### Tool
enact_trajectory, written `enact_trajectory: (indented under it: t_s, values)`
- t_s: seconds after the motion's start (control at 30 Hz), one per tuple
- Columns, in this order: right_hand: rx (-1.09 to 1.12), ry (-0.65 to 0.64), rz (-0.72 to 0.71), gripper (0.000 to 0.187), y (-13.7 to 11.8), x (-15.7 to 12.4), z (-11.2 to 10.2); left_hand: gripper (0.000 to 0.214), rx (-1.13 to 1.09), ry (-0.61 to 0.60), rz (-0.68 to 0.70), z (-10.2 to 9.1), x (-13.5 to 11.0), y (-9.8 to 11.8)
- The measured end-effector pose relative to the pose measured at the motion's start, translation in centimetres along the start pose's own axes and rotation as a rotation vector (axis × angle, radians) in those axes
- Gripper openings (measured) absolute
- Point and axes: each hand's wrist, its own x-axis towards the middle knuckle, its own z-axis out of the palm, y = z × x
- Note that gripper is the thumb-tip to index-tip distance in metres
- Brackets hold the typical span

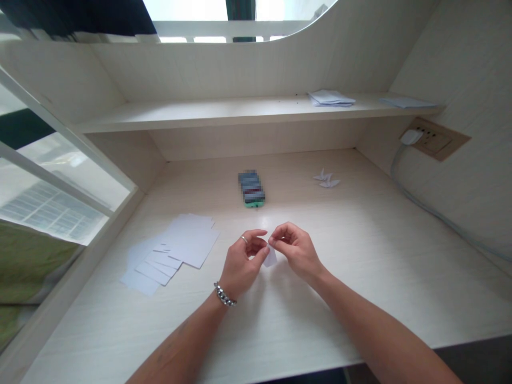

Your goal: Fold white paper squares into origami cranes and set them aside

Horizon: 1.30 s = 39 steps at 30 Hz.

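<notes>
Both hands pinch one small paper slip (271,257) above the table (360,277): left hand (240,264) fingers and right hand (298,250) fingers closed on its top edge.

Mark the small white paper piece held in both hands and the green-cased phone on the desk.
small white paper piece (271,259), head view, lower part below the fingertips.
green-cased phone (255,202), head view, near green edge.
</notes>
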Motion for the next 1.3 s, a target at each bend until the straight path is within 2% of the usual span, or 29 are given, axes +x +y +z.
enact_trajectory:
  t_s: [0.1,0.2,0.4,0.53,0.67,0.87,1.03,1.2,1.3]
  values:
    - [0.007,-0.030,0.047,0.021,0.3,0.1,-0.1,0.031,-0.052,0.047,-0.023,-0.1,0.1,-0.1]
    - [0.013,-0.118,0.117,0.035,0.8,0.1,-0.1,0.032,-0.111,0.102,-0.042,-0.2,0.3,0.0]
    - [-0.006,-0.154,0.127,0.022,0.8,0.0,-0.1,0.027,-0.219,0.102,-0.143,-0.4,0.7,0.1]
    - [-0.036,-0.152,0.120,0.020,0.5,-0.1,-0.1,0.018,-0.092,0.083,-0.179,-0.4,0.8,0.1]
    - [-0.064,-0.144,0.131,0.022,0.7,-0.2,0.1,0.019,0.001,0.107,-0.167,-0.5,0.9,0.0]
    - [-0.129,-0.287,0.254,0.029,1.4,0.0,0.4,0.020,-0.005,0.165,-0.171,-0.6,1.1,-0.2]
    - [-0.160,-0.248,0.242,0.030,1.5,-0.1,0.6,0.020,-0.032,0.188,-0.161,-0.4,1.1,0.1]
    - [-0.155,-0.276,0.263,0.034,1.1,-0.2,0.9,0.019,-0.110,0.204,-0.159,-0.8,1.2,0.4]
    - [-0.205,-0.271,0.253,0.033,0.9,-0.3,0.8,0.018,-0.199,0.110,-0.188,-1.0,1.1,0.3]
